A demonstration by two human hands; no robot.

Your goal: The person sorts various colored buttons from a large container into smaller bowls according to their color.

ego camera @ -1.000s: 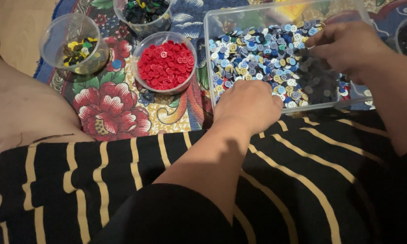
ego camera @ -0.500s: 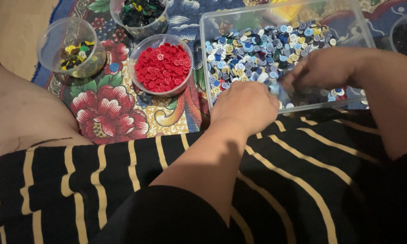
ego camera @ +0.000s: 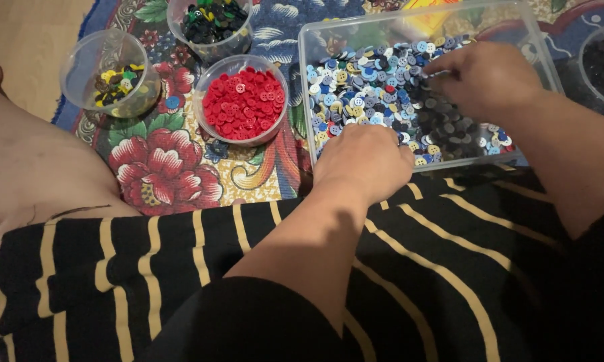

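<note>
I'm watching the right hand (ego camera: pixel 486 80) down in the clear rectangular plastic tub (ego camera: pixel 307 67), fingertips pinched narrow among the mixed blue, white and black buttons (ego camera: pixel 376 94); whether a button is actually held between them I cannot tell. The left hand (ego camera: pixel 366 161) is curled loosely shut against the tub's near wall, and I can't tell if it hides anything.

Risks as I judge them: the tub's near edge sits against the black, yellow-striped fabric (ego camera: pixel 449 241) over the lap, so a shove from the left hand could tip it and scatter buttons onto the flowered rug (ego camera: pixel 161 167). The round clear cup of red buttons (ego camera: pixel 242 100) stands just beside the tub; a careless wrist could knock it. A pinched button could slip and land in the wrong cup.
</note>
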